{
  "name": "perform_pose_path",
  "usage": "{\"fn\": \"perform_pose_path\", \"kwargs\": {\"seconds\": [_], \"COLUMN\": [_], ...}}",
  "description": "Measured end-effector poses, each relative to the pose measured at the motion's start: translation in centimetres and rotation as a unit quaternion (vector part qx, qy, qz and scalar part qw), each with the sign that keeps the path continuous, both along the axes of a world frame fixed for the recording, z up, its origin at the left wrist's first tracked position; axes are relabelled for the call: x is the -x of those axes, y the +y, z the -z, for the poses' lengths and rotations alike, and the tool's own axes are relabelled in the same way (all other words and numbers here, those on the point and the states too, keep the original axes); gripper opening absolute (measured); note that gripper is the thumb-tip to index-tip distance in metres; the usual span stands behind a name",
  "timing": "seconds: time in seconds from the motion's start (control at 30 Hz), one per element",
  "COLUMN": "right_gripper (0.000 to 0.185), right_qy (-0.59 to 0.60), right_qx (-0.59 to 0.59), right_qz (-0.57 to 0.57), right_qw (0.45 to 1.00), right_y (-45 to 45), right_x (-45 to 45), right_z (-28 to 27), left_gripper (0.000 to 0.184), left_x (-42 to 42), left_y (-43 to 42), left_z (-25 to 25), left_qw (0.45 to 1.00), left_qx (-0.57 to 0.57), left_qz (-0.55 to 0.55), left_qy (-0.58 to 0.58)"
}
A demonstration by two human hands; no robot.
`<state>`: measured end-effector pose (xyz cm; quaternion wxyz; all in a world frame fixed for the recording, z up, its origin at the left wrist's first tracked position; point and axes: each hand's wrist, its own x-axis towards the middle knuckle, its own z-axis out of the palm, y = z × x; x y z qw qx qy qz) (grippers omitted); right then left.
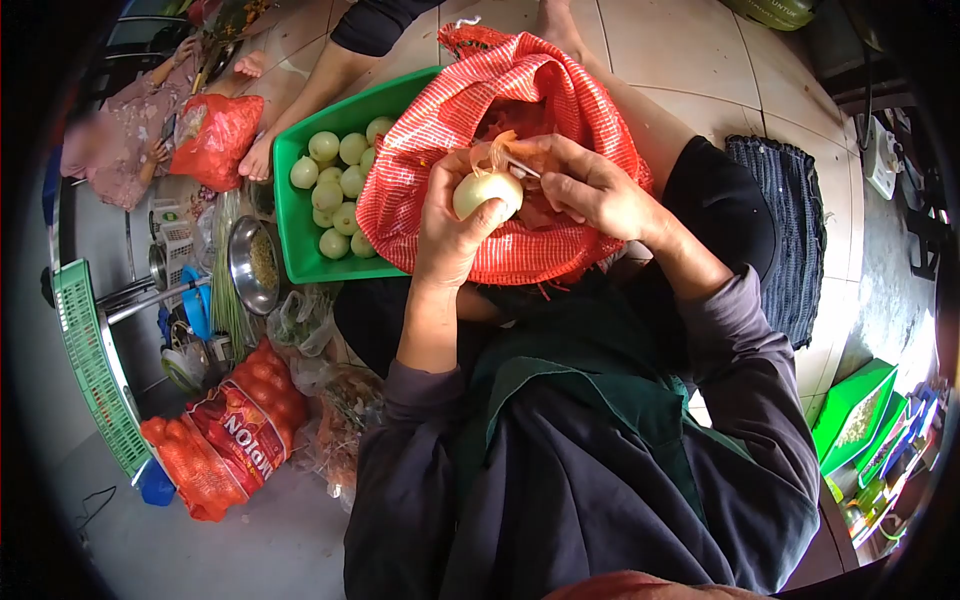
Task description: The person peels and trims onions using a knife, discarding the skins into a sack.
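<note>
My left hand (455,218) is wrapped round a pale peeled onion (487,196), thumb across its lower side. My right hand (590,185) pinches a small knife (522,167) against the onion's top, where brown skin (510,145) hangs loose between the fingers. Both hands are over the open mouth of a red and white mesh sack (430,130), which has loose skins inside. Left of the sack, a green tub (292,225) holds several peeled onions (328,175).
A metal bowl (254,262) stands left of the tub. Below it lies a full red net sack of onions (240,425). Another person (125,150) sits at the upper left beside a red bag (215,140). A dark woven mat (785,235) lies at the right.
</note>
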<state>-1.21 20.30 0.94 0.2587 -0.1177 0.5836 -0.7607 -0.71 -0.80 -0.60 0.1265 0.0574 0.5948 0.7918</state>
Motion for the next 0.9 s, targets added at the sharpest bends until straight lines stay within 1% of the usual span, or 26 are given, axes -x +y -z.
{"fn": "perform_pose_path", "kwargs": {"seconds": [0.03,0.07,0.17,0.2,0.3,0.33,0.43,0.53,0.57,0.63,0.7,0.73,0.77,0.8,0.83,0.9], "right_gripper": [0.04,0.044,0.048,0.048,0.044,0.043,0.039,0.036,0.036,0.036,0.036,0.037,0.039,0.039,0.039,0.039], "right_qy": [0.005,0.073,0.155,0.136,0.216,0.2,0.157,0.122,0.129,0.13,0.127,0.072,0.045,0.048,0.047,0.154], "right_qx": [-0.002,-0.018,-0.091,-0.124,-0.092,-0.095,-0.104,-0.123,-0.077,-0.089,-0.11,-0.081,-0.062,-0.063,-0.062,-0.133], "right_qz": [-0.007,-0.029,-0.017,-0.031,-0.008,-0.012,-0.025,-0.037,-0.014,0.006,0.016,0.001,0.0,0.0,-0.001,0.032], "right_qw": [1.0,0.997,0.984,0.982,0.972,0.975,0.982,0.984,0.988,0.988,0.986,0.994,0.997,0.997,0.997,0.979], "right_y": [0.2,0.3,-0.3,-0.2,-0.8,-0.8,-0.6,-0.4,-0.6,-0.7,-0.6,-0.5,-0.7,-0.7,-0.6,-0.9], "right_x": [-0.1,0.1,-0.4,-0.4,-0.4,-0.4,-0.3,0.2,0.0,-0.1,-0.2,-0.2,-0.2,-0.1,-0.3,-0.4], "right_z": [-0.3,0.8,1.7,1.6,2.1,1.9,1.3,1.9,1.9,1.9,1.5,1.2,1.1,1.0,0.9,1.1], "left_gripper": [0.064,0.065,0.068,0.072,0.074,0.077,0.078,0.077,0.078,0.077,0.076,0.075,0.075,0.07,0.062,0.056], "left_x": [0.1,0.1,0.0,0.0,-0.2,0.0,-0.2,-0.3,-0.3,-0.1,-0.1,-0.1,-0.1,-0.3,-0.4,-0.5], "left_y": [0.1,0.1,0.2,0.0,0.1,-0.4,-0.5,-0.7,-0.7,-0.4,-0.7,-0.8,-0.9,-0.6,-0.5,-0.9], "left_z": [0.0,0.0,-0.9,-0.8,-1.2,-0.9,-1.2,-1.1,-0.6,-0.6,-0.6,-0.4,-0.2,-0.7,-0.9,-0.1], "left_qw": [1.0,1.0,0.996,0.988,0.982,0.971,0.97,0.97,0.973,0.98,0.984,0.988,0.991,0.997,0.997,0.997], "left_qx": [0.011,0.022,0.082,0.133,0.156,0.203,0.215,0.22,0.203,0.169,0.16,0.136,0.113,0.071,0.068,0.063], "left_qz": [-0.007,-0.014,-0.011,-0.003,-0.001,0.0,-0.007,0.003,0.0,-0.001,0.012,0.017,0.022,0.009,0.018,0.028], "left_qy": [0.0,0.0,0.041,0.077,0.109,0.127,0.114,0.106,0.106,0.103,0.081,0.072,0.062,0.035,0.027,0.026]}}
